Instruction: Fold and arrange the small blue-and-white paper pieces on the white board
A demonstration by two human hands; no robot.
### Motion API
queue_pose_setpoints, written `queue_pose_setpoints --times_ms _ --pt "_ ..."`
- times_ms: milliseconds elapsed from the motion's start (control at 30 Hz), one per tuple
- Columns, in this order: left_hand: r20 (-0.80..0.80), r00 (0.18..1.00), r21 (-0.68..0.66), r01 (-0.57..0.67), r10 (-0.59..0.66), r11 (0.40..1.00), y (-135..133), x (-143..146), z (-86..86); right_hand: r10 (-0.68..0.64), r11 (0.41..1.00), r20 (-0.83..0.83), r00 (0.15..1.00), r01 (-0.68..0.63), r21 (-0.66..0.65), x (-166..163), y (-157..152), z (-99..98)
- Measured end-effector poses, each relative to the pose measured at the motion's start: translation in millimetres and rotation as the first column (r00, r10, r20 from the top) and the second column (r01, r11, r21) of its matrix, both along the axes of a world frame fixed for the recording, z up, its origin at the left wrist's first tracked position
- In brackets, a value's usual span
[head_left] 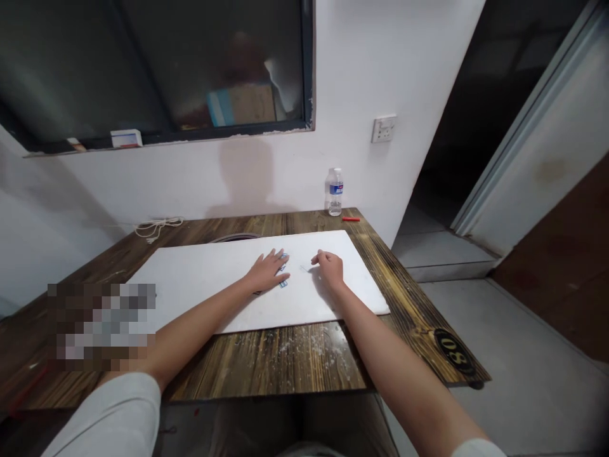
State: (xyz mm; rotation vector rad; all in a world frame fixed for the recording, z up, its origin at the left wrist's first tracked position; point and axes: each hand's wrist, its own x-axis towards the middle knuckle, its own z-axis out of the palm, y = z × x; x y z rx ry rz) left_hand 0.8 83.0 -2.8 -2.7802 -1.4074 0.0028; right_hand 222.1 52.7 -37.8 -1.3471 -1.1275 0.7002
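Observation:
A white board (200,279) lies on a dark wooden table (285,362). My left hand (267,271) rests flat on the board, fingers stretched out, covering a small blue and white object (283,271) that shows at its fingertips. My right hand (327,266) sits just to the right of it with fingers curled together in a pinch on the board. A tiny pale thing (304,268) lies between the two hands; whether the right fingers hold it I cannot make out.
A water bottle (335,191) and a red pen (351,219) stand at the table's far right by the wall. A coiled white cord (157,226) lies far left. White crumbs (314,346) dot the near edge. An open doorway (476,158) is on the right.

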Motion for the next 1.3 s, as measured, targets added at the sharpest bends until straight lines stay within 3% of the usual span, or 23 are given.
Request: queue_pose_setpoints --times_ms 100,233,400,500,567,667,833,900,1033,1167,1300 --pt "0.047 0.995 0.111 -0.097 0.093 0.989 1.5 -2.7 2.3 -0.003 1.0 0.044 0.999 0.004 -0.022 0.6 -0.3 -0.3" --pt "0.077 0.994 0.196 -0.098 0.084 0.976 -20.9 -12.1 4.1 0.047 0.997 0.259 0.965 -0.03 -0.069 -0.4 -3.0 2.1" --pt "0.261 0.944 0.054 0.193 -0.201 0.98 -52.9 -26.9 3.5 0.121 0.993 0.462 0.879 -0.109 -0.052 -3.9 -5.5 6.8" --pt "0.266 0.885 -0.085 0.416 -0.382 0.905 -61.7 -31.3 4.0 0.236 0.969 0.503 0.832 -0.239 -0.059 -6.4 -6.9 9.2" --pt "0.201 0.876 -0.146 0.469 -0.438 0.871 -62.6 -29.2 4.3 0.299 0.948 0.506 0.809 -0.312 -0.063 -7.5 -7.7 10.1" --pt "0.105 0.909 -0.126 0.414 -0.403 0.902 -55.4 -18.4 3.2 0.284 0.953 0.445 0.85 -0.3 -0.035 -6.5 -7.4 9.2" --pt "0.049 0.951 0.014 0.305 -0.305 0.952 -22.0 8.8 1.5 0.043 0.998 0.223 0.974 -0.051 0.03 2.3 -2.9 4.7" --pt "0.053 0.968 0.047 0.242 -0.244 0.969 -6.7 18.8 2.0 -0.017 0.999 0.156 0.988 0.012 0.03 5.1 -1.2 4.3" --pt "0.037 0.998 -0.012 0.049 -0.048 0.999 14.8 29.6 2.5 -0.033 0.999 0.154 0.988 0.028 0.038 5.6 -0.2 5.8" --pt "0.085 0.995 0.094 -0.066 0.058 0.993 17.6 20.6 4.7 -0.019 0.998 0.193 0.981 0.008 0.056 3.4 -1.4 6.8" --pt "0.099 0.994 0.133 -0.069 0.056 0.989 5.7 -11.5 11.0 -0.013 0.999 0.219 0.976 0.003 0.048 2.5 -1.7 5.3"
